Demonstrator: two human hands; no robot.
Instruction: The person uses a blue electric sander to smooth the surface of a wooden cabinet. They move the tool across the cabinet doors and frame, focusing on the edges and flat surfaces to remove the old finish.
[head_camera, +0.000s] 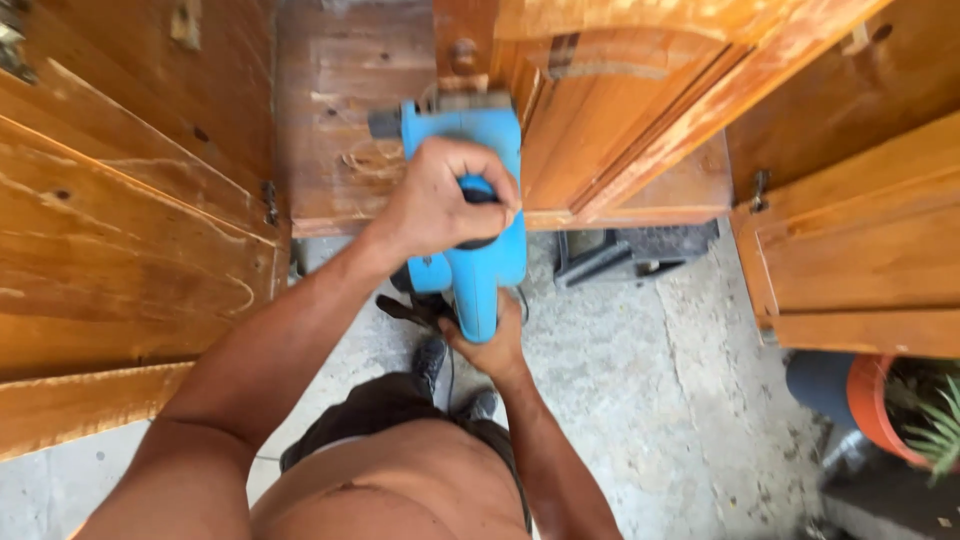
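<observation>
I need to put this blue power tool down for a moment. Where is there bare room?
Free: concrete floor between the black case, the plant pot and your legs. Some bare board lies left of the blue power tool. Crowded: the leaning doors beside your left hand and right hand.

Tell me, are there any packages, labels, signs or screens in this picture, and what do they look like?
None that I can make out: no packages, signs or screens.
The blue power tool shows no label from here; the left hand grips its top handle and the right hand its rear end.
Around it are only wooden doors, a concrete floor and an orange plant pot.
</observation>
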